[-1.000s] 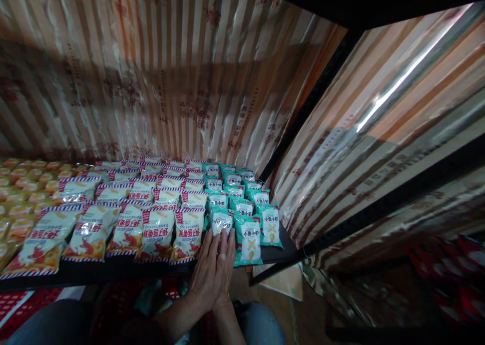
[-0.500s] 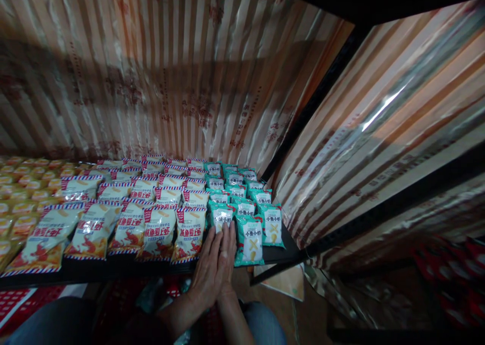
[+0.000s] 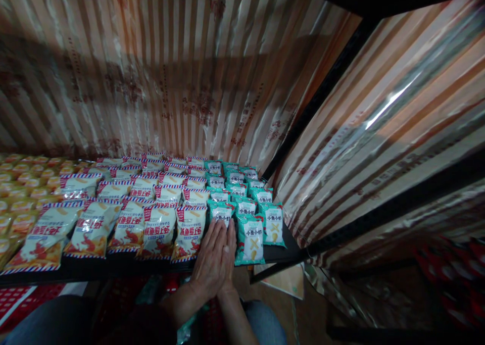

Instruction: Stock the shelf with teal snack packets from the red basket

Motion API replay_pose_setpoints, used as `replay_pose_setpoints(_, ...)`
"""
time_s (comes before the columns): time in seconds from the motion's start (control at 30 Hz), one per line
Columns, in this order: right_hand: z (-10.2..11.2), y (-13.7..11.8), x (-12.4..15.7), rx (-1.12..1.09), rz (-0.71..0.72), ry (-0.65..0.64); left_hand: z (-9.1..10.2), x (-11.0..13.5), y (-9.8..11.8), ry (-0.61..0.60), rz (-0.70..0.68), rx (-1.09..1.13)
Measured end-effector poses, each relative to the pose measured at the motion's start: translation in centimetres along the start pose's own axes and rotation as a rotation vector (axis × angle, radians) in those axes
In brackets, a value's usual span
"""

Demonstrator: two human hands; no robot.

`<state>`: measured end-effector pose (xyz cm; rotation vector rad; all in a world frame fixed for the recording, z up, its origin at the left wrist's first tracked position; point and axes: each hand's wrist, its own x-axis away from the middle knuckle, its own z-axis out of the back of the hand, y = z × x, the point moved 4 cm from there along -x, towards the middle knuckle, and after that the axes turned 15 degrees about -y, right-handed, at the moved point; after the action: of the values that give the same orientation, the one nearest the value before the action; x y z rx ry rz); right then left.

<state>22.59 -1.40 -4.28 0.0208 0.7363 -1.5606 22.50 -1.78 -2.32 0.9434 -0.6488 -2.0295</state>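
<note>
Both hands lie side by side, touching, over the lower front of a green-and-white snack bag (image 3: 222,209) near the shelf's front edge. My left hand (image 3: 210,258) has its fingers stretched out flat against the bag. Partly tucked behind it, my right hand (image 3: 228,256) also has straight fingers on the bag. Another green snack bag (image 3: 250,239) stands just to the right of the hands. On their left is a white-and-red snack bag (image 3: 189,234) with striped edges. The bag's lower part is hidden by the hands.
Rows of snack bags fill the black shelf (image 3: 98,272), with small yellow packs (image 3: 22,203) at the left. A black post (image 3: 322,97) rises at the right corner. Striped sheeting (image 3: 151,82) hangs behind. A red basket (image 3: 15,299) sits below.
My hands stay at the same green bag. The left hand has shifted slightly to the right over the right hand, and the fingers are closer together. The bags stand as before.
</note>
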Motion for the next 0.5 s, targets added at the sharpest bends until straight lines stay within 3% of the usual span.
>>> replay_pose_setpoints(0.23, 0.7, 2.1, -0.8, -0.08, 0.038, -0.028, -0.5, -0.3, -0.3, -0.102, 0.105, -0.025)
replay_pose_setpoints(0.5, 0.5, 0.6, -0.6, 0.025, 0.084, -0.043, -0.8, -0.2, -0.5, -0.093, 0.055, -0.073)
